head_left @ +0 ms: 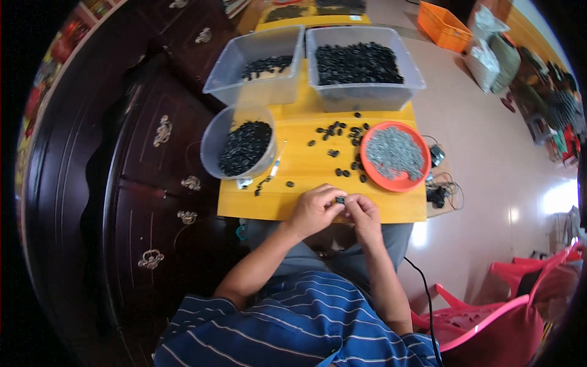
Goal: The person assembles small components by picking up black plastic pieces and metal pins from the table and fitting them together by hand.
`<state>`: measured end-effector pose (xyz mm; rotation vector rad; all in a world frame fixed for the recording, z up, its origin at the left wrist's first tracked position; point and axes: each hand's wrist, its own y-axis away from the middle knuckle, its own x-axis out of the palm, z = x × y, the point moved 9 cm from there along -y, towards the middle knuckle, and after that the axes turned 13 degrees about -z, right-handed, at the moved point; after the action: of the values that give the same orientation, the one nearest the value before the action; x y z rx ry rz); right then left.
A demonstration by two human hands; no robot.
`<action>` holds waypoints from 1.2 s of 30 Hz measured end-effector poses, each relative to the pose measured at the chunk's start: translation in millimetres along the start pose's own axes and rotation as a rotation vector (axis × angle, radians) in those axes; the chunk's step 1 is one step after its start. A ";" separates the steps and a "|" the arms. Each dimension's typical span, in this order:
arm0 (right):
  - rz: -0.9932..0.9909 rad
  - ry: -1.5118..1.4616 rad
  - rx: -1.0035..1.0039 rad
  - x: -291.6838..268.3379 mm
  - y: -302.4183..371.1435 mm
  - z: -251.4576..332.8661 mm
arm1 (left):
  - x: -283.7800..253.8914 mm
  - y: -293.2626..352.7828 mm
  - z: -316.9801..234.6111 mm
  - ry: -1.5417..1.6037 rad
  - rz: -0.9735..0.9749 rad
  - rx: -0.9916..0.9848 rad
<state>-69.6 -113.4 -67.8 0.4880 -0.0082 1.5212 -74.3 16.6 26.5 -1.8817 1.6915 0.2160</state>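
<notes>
Close together at the table's near edge, my two hands hold one small black piece (340, 200) between their fingertips. My left hand (317, 209) pinches it from the left, and my right hand (362, 214) has its fingers closed at its right side. Fingers cover most of the piece, so its exact kind does not show. Several small round black pieces (342, 173) lie loose beyond my hands on the yellow table (299, 205). To the right, an orange-red round tray (369, 164) holds a heap of small silvery metal parts (394, 151).
A clear round tub (209, 150) of black pieces stands at left, beside a thin white-and-blue tool (278, 160). Two clear bins, left (223, 85) and right (361, 98), hold black parts at the back. Dark drawers (162, 159) flank the table; a pink chair (471, 318) stands at right.
</notes>
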 end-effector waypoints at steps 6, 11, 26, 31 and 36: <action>-0.027 -0.102 0.138 -12.2 -7.9 -4.1 | -9.9 34.9 52.7 0.170 0.201 -0.262; -0.028 -0.163 0.164 -10.9 -12.2 -4.6 | -40.7 26.2 84.7 0.602 0.002 -0.582; 0.049 0.017 0.096 -3.1 -2.8 -0.8 | -20.3 6.0 13.2 0.010 -0.067 0.061; 0.289 -0.087 0.281 28.8 18.5 0.6 | -18.4 -3.4 -12.2 -0.106 -0.067 0.197; 0.237 -0.200 0.299 32.5 14.1 -16.9 | -9.3 1.4 -21.3 -0.141 -0.095 0.302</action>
<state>-85.8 -77.7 -69.0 0.9034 0.0063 1.7084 -82.8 13.4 47.8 -1.6760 1.4473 0.0489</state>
